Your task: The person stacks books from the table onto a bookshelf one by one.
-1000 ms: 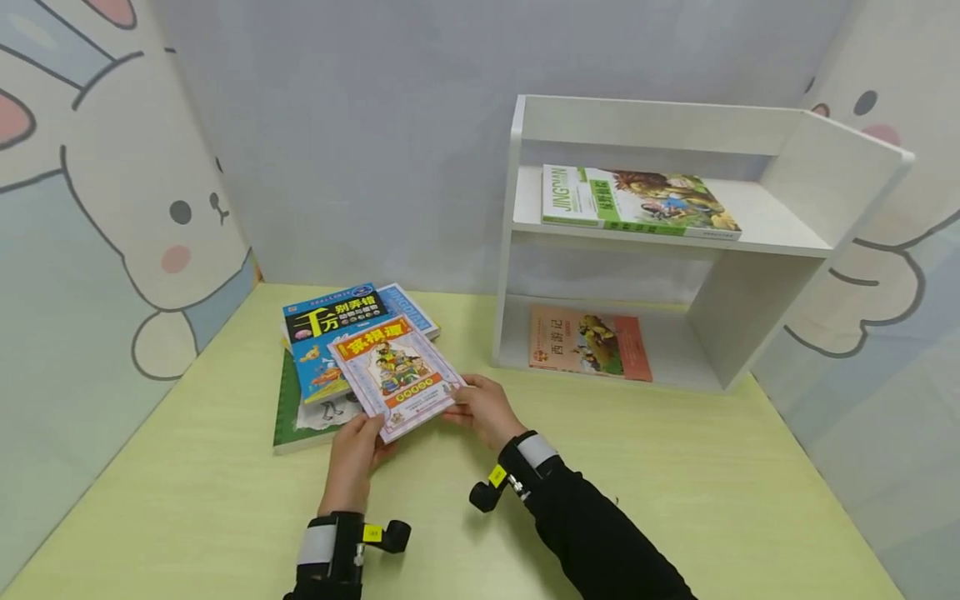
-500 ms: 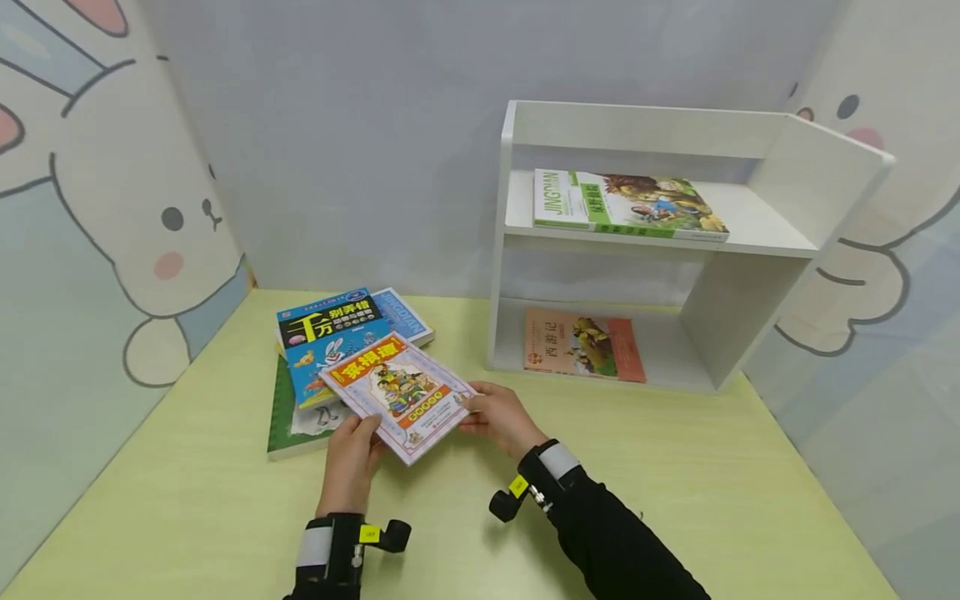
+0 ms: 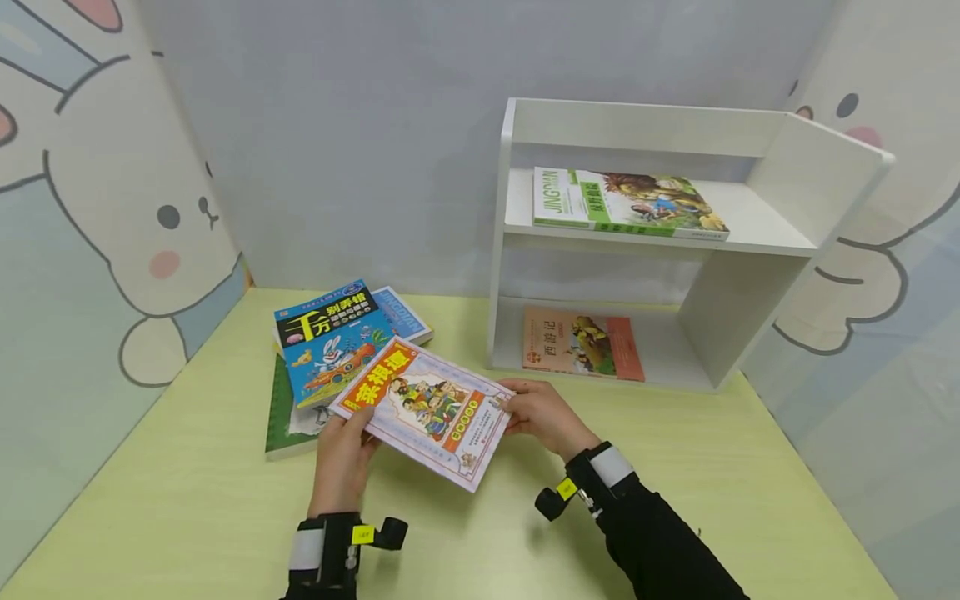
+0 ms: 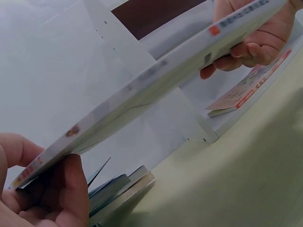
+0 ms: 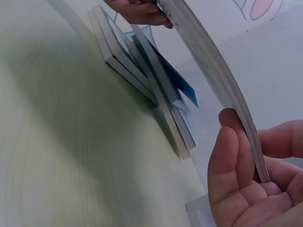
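Observation:
A thin lavender book point(image 3: 431, 408) with an orange title band is held above the table by both hands. My left hand point(image 3: 341, 462) pinches its near left edge, thumb on the cover and fingers beneath. My right hand point(image 3: 547, 415) grips the right edge the same way. In the left wrist view the book's spine point(image 4: 142, 80) runs between the two hands. The right wrist view shows the book's page edges point(image 5: 222, 66) bowing slightly. Behind it lies a pile with a blue book point(image 3: 333, 342) on top and a green book point(image 3: 281, 417) underneath.
A white two-level shelf point(image 3: 757, 308) stands at the back right. A green-and-white book point(image 3: 630, 204) lies flat on its upper level, and an orange book point(image 3: 581, 343) on the lower. Another blue-and-white book point(image 3: 405, 312) pokes out of the pile. The pale yellow table point(image 3: 675, 467) meets walls behind and at both sides.
The lavender book has moved right and toward me, away from the pile, and turned somewhat. My right hand has travelled right with it; the left hand has shifted only slightly. More of the blue book shows.

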Demonstrator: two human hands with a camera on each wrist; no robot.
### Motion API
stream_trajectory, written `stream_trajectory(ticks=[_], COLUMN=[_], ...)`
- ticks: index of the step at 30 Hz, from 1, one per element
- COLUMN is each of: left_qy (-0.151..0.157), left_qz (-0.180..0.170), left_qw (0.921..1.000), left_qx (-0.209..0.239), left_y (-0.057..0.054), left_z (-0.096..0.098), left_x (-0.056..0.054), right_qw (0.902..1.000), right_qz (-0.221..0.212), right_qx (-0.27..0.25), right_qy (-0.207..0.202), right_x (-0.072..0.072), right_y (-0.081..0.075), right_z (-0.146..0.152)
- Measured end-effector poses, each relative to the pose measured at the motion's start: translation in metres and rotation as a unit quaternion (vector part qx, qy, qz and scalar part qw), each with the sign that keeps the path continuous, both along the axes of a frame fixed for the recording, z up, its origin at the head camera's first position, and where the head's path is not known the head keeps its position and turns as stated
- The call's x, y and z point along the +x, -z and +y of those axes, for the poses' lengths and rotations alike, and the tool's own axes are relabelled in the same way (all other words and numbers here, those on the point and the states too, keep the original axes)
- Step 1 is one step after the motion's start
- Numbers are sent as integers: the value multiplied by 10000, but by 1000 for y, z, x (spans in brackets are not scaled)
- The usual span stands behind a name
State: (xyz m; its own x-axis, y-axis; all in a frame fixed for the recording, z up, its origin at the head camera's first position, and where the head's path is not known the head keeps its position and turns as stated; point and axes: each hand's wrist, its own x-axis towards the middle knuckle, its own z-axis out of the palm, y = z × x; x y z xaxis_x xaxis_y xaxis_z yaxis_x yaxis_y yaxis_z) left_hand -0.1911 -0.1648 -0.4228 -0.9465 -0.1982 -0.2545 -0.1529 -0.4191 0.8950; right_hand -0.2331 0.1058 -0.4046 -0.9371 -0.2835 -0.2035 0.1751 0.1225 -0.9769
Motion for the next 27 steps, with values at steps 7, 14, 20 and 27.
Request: stream_trajectory(ticks=[7,14,20,27], left_qy=[160,367,722,1316], left_qz=[-13,-15,-58,-140], left_qw=[9998,9979,9948,9815], left_qx=[-92,-539,-721,-1383], left_y=[-7,-8,-6,-1], left_z=[2,4,9,21], left_x=[2,3,3,5], right_qw=[9999,9997,9989,9973], right_qz=[47,145,248,288], right_qx=[140,209,267,345], right_qy=[52,-40,-280,-584], right_x=[5,8,11,13], right_y=[-8,-15,-26,-32], right_z=[23,42,58,72])
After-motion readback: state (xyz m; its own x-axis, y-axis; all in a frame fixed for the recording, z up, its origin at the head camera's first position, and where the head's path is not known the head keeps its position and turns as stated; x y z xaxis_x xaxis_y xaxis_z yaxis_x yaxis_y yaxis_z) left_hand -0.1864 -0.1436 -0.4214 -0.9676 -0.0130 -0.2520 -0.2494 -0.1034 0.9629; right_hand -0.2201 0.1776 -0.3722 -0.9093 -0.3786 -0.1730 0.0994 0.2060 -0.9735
